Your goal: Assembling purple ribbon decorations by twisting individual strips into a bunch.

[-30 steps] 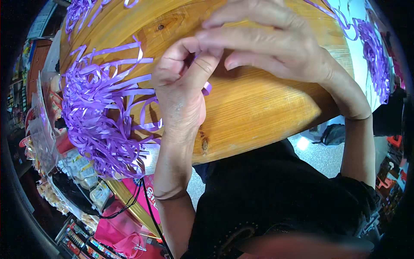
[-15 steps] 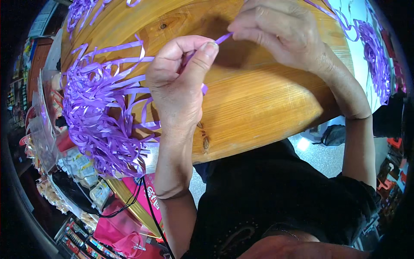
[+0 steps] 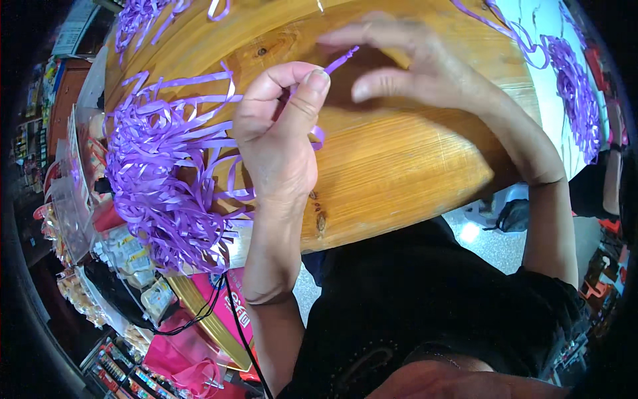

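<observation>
Between thumb and curled forefinger, my left hand (image 3: 282, 126) pinches a narrow purple ribbon (image 3: 340, 61). Its short twisted end, with what looks like a small knot at the tip, sticks out up and to the right; a loop shows below the palm's right side. Just right of that tip my right hand (image 3: 412, 66) hovers over the table with thumb and fingers spread, somewhat blurred and holding nothing. Left of my left hand lies a big tangled heap of purple ribbons (image 3: 159, 179), several strands reaching to behind that hand.
The round wooden table (image 3: 399, 166) curves toward me. More purple ribbons (image 3: 573, 100) lie on a white surface at right, and another bunch (image 3: 139, 23) at the far left. Left of the table are plastic packages (image 3: 126, 256), a black cable (image 3: 232, 312) and a pink bag (image 3: 179, 359).
My right hand has let go of the ribbon's end and opened, its fingers spreading apart. My left hand keeps its pinch. The whole view has shifted slightly.
</observation>
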`<state>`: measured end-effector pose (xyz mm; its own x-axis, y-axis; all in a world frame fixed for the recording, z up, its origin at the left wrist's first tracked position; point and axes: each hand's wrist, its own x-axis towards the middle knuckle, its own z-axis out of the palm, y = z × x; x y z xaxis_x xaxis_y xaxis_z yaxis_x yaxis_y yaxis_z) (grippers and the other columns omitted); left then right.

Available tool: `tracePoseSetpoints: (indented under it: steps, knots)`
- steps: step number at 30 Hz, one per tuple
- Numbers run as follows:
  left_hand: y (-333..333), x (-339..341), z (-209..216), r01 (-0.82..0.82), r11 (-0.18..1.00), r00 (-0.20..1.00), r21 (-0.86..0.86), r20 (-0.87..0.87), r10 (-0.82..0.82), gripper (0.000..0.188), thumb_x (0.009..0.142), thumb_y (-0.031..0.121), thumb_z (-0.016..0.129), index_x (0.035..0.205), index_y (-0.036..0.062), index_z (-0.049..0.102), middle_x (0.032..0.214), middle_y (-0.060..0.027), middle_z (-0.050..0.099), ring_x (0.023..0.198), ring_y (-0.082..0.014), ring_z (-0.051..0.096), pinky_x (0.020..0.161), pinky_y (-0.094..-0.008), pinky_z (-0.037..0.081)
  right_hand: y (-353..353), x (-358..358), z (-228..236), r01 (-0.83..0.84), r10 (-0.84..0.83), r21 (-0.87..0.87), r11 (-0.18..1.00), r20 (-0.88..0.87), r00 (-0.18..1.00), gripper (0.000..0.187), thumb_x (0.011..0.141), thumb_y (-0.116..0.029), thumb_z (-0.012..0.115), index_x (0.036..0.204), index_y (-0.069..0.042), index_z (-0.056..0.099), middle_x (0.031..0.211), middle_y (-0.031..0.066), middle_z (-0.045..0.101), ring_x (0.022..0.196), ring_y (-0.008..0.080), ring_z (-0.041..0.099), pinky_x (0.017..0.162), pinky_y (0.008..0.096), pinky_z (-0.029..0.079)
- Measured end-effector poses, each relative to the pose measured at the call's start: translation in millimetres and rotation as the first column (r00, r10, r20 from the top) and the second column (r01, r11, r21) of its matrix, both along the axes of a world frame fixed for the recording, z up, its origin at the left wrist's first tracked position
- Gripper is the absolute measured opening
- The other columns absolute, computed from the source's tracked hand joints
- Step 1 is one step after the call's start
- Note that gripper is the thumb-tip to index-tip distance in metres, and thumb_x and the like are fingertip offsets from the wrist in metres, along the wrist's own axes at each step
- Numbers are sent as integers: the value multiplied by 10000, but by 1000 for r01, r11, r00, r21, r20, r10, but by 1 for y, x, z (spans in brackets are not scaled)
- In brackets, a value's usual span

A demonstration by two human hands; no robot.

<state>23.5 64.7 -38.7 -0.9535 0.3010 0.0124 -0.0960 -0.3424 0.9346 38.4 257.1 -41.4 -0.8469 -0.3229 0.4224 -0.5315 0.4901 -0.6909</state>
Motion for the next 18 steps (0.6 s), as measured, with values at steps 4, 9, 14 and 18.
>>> tracePoseSetpoints:
  steps: [4,9,14,18]
  knots:
    - [-1,9,6,69,991,990,114,-128,-54,80,811,14,628,887,9,606,774,-8,576,590,-48,467,491,-185,357,-33,11,1,-119,134,-133,984,116,984,576,722,-164,754,1220,-23,501,1110,79,586,1008,173,559,877,309,445]
    - [-14,22,38,148,934,972,326,-220,-77,123,813,67,635,897,-7,584,800,-33,537,607,-78,458,623,-211,400,-47,15,7,-224,639,-643,732,535,552,395,802,-64,675,1161,5,525,974,52,603,899,105,566,777,252,474]
    - [-66,5,62,147,885,983,441,-166,-80,164,864,144,586,933,2,543,688,11,407,541,-66,331,512,-220,305,-21,31,23,-73,552,-654,753,568,610,215,840,-47,615,1041,28,612,847,47,635,784,85,579,703,200,460]
    - [-92,0,63,-4,840,984,542,-147,100,97,890,125,549,875,34,517,645,24,312,548,-80,267,492,-234,236,11,39,22,31,313,-522,852,557,769,226,855,-87,599,1047,31,612,837,52,634,750,92,575,686,200,459]
